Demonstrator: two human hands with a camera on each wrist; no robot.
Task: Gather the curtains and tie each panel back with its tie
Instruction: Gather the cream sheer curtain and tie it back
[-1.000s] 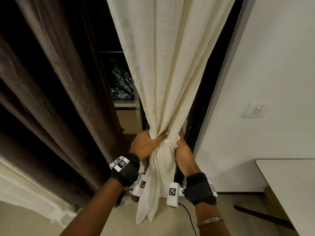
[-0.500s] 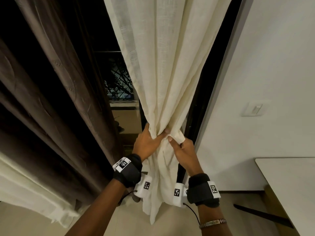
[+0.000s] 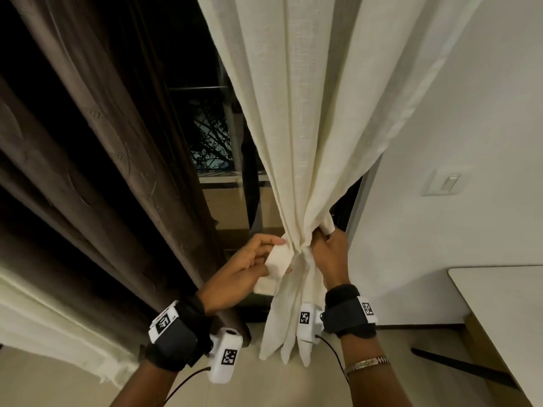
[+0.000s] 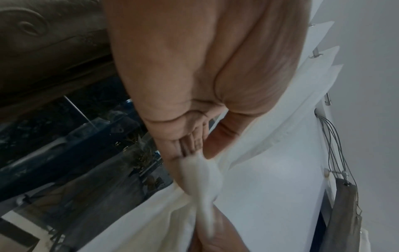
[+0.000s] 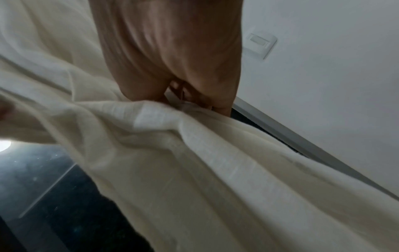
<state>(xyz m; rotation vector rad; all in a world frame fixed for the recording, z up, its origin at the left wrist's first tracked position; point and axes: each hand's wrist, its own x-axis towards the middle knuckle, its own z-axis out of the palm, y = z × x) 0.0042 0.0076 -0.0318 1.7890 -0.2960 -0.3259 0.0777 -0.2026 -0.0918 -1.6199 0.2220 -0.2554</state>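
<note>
While the cream curtain (image 3: 311, 142) hangs bunched, both hands (image 3: 249, 262) pinch its tie (image 3: 277, 259) ends.

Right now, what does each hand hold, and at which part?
The left hand pinches one end of the cream tie; the right hand grips the other end, at the cream curtain's gathered waist.

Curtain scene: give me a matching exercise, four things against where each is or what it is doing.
Things:
1. left hand
2. right hand
3. brown curtain
4. wall switch

States:
A. hangs at the left, untouched
B. on the white wall at the right
C. pinches a tie end left of the cream curtain
D. grips a tie end right of the gathered bunch

Pairs: 1-C, 2-D, 3-A, 4-B
</note>
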